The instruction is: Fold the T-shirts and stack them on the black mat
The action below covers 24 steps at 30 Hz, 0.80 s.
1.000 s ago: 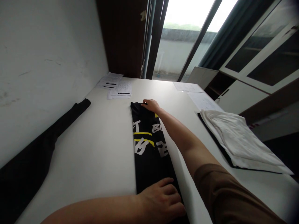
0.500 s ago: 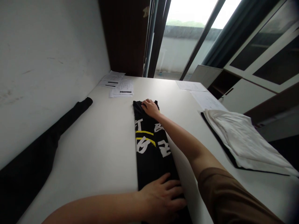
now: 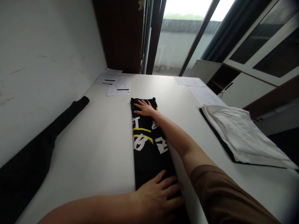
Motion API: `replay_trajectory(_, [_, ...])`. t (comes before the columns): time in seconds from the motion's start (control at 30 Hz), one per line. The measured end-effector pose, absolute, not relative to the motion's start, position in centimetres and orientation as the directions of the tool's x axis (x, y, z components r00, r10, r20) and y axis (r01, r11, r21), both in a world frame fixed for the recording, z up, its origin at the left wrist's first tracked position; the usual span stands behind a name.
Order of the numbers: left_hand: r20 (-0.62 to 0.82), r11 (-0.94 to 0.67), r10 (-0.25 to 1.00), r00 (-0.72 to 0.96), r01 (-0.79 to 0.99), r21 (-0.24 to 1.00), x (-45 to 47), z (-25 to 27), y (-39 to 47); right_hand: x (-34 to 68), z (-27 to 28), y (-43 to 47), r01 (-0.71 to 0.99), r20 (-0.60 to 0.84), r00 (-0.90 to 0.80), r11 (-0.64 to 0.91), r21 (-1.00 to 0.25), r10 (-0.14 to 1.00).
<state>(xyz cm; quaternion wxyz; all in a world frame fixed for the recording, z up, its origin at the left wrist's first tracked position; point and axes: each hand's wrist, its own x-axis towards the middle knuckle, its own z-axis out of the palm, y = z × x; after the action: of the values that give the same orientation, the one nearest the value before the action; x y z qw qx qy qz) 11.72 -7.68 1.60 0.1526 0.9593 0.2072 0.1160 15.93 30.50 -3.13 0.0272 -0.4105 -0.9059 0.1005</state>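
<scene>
A black garment (image 3: 149,158) with white lettering and yellow stripes lies folded into a long narrow strip on the white table (image 3: 105,161). It looks like a T-shirt, though its full shape is folded away. Near its far end my right hand (image 3: 144,109) rests flat on the cloth with fingers spread. My left hand (image 3: 160,194) presses on the near part of the strip, fingers stretched and apart. The nearest end of the garment is hidden behind my left hand and the frame's lower edge.
Along the wall at left lies another black garment (image 3: 35,152). Folded white cloth (image 3: 243,133) sits at right on a black layer. Paper sheets (image 3: 120,86) lie at the far left corner, and more papers (image 3: 203,93) at the far right. A window stands beyond.
My right hand has gone from bent fingers at the garment's far edge to lying flat with fingers spread. The far edge looks straighter. My left hand stays on the near part.
</scene>
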Motion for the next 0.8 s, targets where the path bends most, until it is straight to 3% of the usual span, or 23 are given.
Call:
replay_trajectory(0.23, [0.118,-0.858,0.436,0.892,0.373,0.353,11.5,1.7,-7.7,15.4,-3.9,33.3,0.804,0.000,-0.574,0.564,-0.185,0.819])
replay_trajectory(0.5, [0.074,-0.856,0.406,0.911,0.350,0.381,11.3,2.0,-7.7,15.9,-2.1,32.4,0.789,-0.004,-0.581,0.562,-0.250,0.814])
replay_trajectory(0.6, [0.087,-0.860,0.406,0.910,0.348,0.372,11.2,1.8,-7.8,16.6,-1.2,28.6,0.678,0.094,-0.698,0.698,-0.231,0.709])
replay_trajectory(0.8, [0.099,-0.863,0.410,0.907,0.350,0.365,11.3,1.6,-7.9,19.6,-0.7,14.8,0.392,0.060,-0.899,0.857,-0.333,0.435])
